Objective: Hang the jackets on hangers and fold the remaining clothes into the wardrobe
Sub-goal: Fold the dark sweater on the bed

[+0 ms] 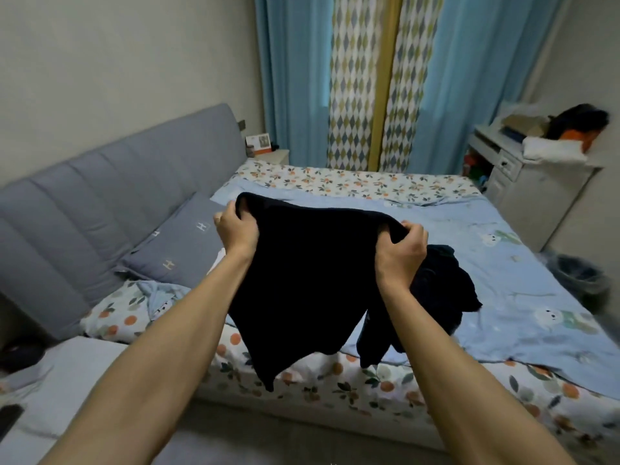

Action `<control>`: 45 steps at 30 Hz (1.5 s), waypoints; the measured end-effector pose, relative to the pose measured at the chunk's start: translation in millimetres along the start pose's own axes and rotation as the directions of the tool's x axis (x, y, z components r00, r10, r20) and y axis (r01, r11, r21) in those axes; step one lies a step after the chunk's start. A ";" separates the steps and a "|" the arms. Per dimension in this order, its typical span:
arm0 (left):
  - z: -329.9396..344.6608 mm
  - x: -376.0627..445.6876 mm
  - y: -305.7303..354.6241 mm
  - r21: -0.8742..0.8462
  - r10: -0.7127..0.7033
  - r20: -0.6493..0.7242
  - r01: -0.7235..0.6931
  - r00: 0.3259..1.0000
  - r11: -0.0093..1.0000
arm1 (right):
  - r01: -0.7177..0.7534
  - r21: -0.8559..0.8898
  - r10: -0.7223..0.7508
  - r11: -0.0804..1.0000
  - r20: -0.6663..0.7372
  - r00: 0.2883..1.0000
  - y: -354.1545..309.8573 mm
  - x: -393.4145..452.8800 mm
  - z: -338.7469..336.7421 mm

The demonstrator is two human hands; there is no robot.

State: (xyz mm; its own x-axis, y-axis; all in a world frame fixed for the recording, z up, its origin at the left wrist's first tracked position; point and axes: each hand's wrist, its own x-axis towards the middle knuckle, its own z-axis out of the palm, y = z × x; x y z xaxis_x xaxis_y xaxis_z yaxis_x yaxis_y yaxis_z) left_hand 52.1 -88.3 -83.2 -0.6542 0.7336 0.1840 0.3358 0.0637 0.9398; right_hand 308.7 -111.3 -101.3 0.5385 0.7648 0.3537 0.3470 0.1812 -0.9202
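Note:
A black garment hangs spread out in the air above the near edge of the bed. My left hand grips its upper left corner. My right hand grips its upper right edge, the fabric bunched in the fingers. The garment's lower edge hangs down to a point over the bed's side. Behind my right forearm a second dark garment lies crumpled on the blue bedspread, partly hidden by the arm and the held cloth. No hanger or wardrobe is in view.
A grey padded headboard and a grey pillow lie at the left. Blue curtains hang at the back. A white cabinet piled with things stands at the right, a dark bin beside it.

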 end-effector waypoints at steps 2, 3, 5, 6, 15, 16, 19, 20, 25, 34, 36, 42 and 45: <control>-9.4 -13.6 -5.7 0.060 0.055 0.028 -0.056 0.998 0.997 | -0.034 -0.039 0.036 0.999 0.054 0.998 2.3 -2.4 -10.2; -14.1 -18.5 -14.5 0.085 0.022 0.040 -0.025 0.999 0.996 | -0.074 -0.084 0.082 0.994 0.097 0.992 7.7 -6.2 -16.9; -23.5 -27.0 -28.8 0.115 -0.050 0.049 0.044 0.998 0.992 | -0.136 -0.149 0.157 0.979 0.138 0.978 21.9 -17.3 -27.3; -27.7 -34.5 -36.0 0.111 -0.082 0.033 0.078 0.996 0.991 | -0.149 -0.151 0.170 0.977 0.135 0.976 27.3 -27.9 -32.5; -53.5 -112.1 -99.0 0.107 -0.151 -0.112 0.163 0.982 0.981 | -0.235 -0.076 0.239 0.969 0.048 0.970 58.2 -114.3 -50.7; -56.9 -112.4 -103.5 0.118 -0.192 -0.102 0.203 0.976 0.972 | -0.252 -0.094 0.258 0.963 0.064 0.964 60.7 -116.6 -53.8; -68.0 -130.4 -119.0 0.077 -0.142 -0.148 0.155 0.979 0.985 | -0.214 -0.106 0.223 0.971 0.084 0.971 71.4 -131.3 -61.4; -69.5 -136.4 -123.3 0.084 -0.116 -0.125 0.127 0.985 0.988 | -0.196 -0.113 0.208 0.974 0.105 0.973 70.5 -134.3 -62.3; -83.9 -144.7 -148.3 0.210 -0.242 -0.016 0.239 0.970 0.948 | -0.189 -0.172 0.214 0.967 0.134 0.968 78.9 -151.5 -73.9; -82.5 -163.1 -151.3 0.054 -0.178 -0.225 0.195 0.958 0.979 | -0.145 -0.112 0.155 0.983 0.084 0.984 84.9 -166.6 -82.8; -79.6 -160.1 -151.0 0.022 -0.095 -0.234 0.103 0.967 0.994 | -0.141 -0.095 0.149 0.985 0.084 0.985 84.7 -161.7 -82.4; -67.2 -137.5 -142.5 0.021 0.038 -0.241 -0.034 0.970 0.999 | -0.143 -0.059 0.146 0.988 0.061 0.987 81.3 -137.3 -66.4; -58.9 -122.5 -143.0 0.001 0.023 -0.258 -0.024 0.966 1.000 | -0.168 -0.069 0.173 0.983 0.080 0.982 87.3 -125.8 -51.3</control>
State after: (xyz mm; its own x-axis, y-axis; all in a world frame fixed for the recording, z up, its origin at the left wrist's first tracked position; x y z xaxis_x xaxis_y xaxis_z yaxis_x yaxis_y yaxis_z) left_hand 44.3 -227.1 -223.2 -0.7989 0.5355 0.2737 0.3516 0.0466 0.9350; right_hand 310.6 -223.4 -217.5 0.5271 0.8318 0.1741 0.3035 0.0071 -0.9528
